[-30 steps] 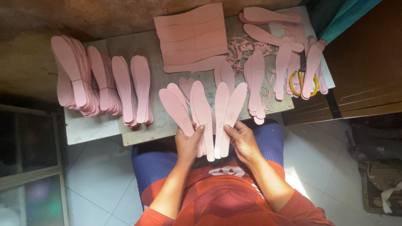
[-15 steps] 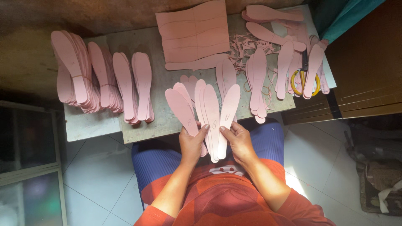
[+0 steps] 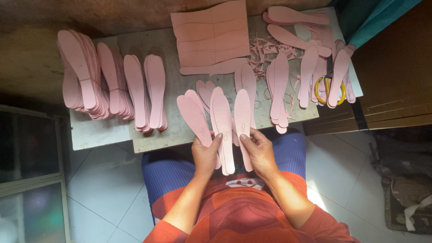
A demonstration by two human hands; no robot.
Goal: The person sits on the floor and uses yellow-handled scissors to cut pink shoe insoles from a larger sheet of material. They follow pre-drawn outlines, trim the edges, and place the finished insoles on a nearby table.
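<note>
My left hand (image 3: 206, 155) and my right hand (image 3: 259, 150) both grip the heel ends of a fan of pink shoe insoles (image 3: 222, 121) at the near edge of the grey work table (image 3: 171, 130). The left hand pinches the leftmost insoles, and the right hand pinches the rightmost ones. The insoles point away from me, over a few loose insoles lying on the table. My lap, in blue trousers and an orange top, is just below.
Bundled stacks of pink insoles (image 3: 85, 74) lie at the left. A pink sheet with cut outlines (image 3: 211, 36) sits at the back. More insoles (image 3: 310, 67), pink trimmings and yellow-handled scissors (image 3: 328, 90) lie at the right. White tile floor surrounds the table.
The fanned insoles in my hands have been drawn closer together into a tighter bunch. My hands have moved slightly closer to each other.
</note>
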